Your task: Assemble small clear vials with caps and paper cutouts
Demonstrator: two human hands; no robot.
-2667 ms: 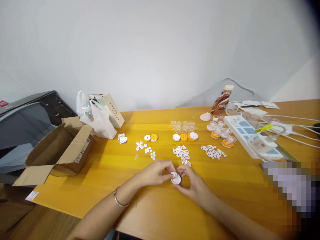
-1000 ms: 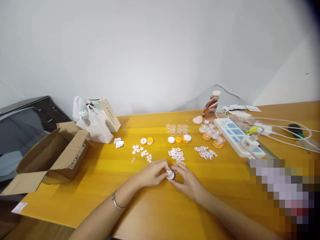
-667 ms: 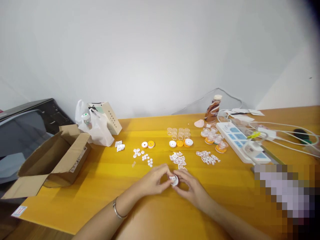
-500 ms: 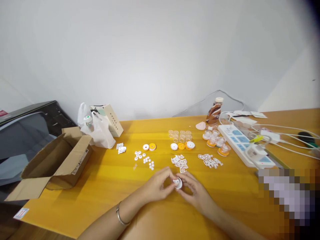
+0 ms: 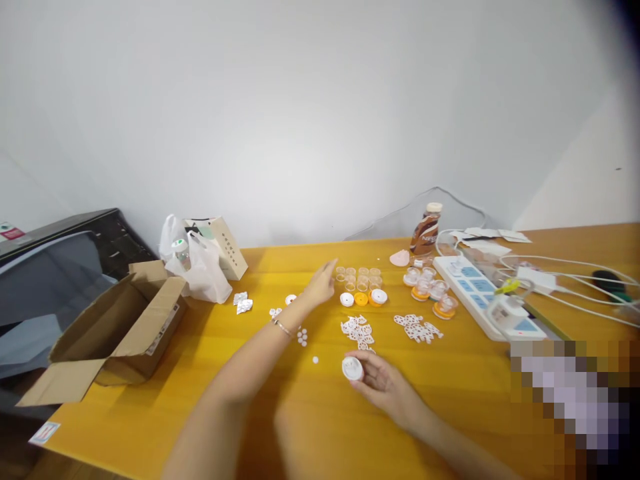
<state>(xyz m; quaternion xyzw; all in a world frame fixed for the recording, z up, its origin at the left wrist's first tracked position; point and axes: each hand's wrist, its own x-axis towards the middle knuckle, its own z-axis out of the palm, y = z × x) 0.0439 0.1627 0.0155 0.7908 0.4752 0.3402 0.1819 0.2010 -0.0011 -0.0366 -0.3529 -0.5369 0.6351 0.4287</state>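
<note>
Two hands divide our work: our right hand (image 5: 383, 383) grips the small round white plastic cap (image 5: 352, 368) just above the yellow worktop (image 5: 450, 380), steadying it, while our open left hand (image 5: 320, 288) stretches toward the clear little cups (image 5: 359, 277).

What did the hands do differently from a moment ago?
The left hand let go of the small white cap and reached forward across the table, toward the clear little cups. The right hand kept the cap in its fingers. A tiny white disc now lies beside it. The cardboard box, bottle and power strip stayed put.
</note>
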